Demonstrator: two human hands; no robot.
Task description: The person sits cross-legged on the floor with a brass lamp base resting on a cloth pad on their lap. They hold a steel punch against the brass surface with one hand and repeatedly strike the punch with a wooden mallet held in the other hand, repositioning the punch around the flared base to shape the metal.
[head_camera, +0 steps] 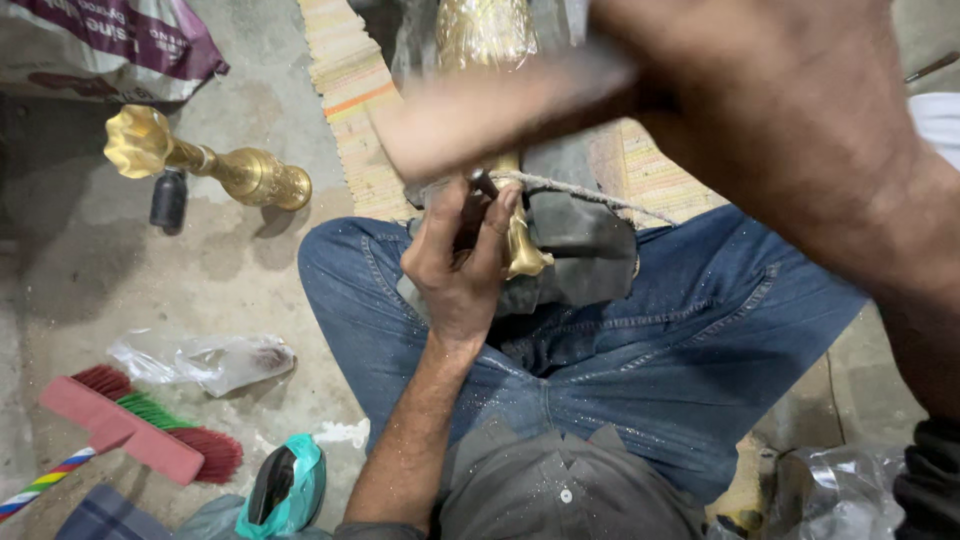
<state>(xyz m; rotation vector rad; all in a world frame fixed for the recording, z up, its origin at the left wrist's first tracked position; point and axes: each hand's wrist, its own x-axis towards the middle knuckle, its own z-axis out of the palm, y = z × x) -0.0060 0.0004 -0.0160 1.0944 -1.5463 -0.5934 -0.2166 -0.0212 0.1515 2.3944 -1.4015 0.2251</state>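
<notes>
Left hand point(462, 262) grips a dark tool point(478, 196) against the brass piece point(520, 245); right hand point(500, 105), blurred, grip unreadable, blocks the view; brass stand point(215, 165) lies nearby.

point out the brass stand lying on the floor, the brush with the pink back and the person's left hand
brass stand point(245, 176), head view, on its ribbed middle stem
brush point(120, 430), head view, on its pink back
left hand point(462, 270), head view, on the back of the hand
</notes>
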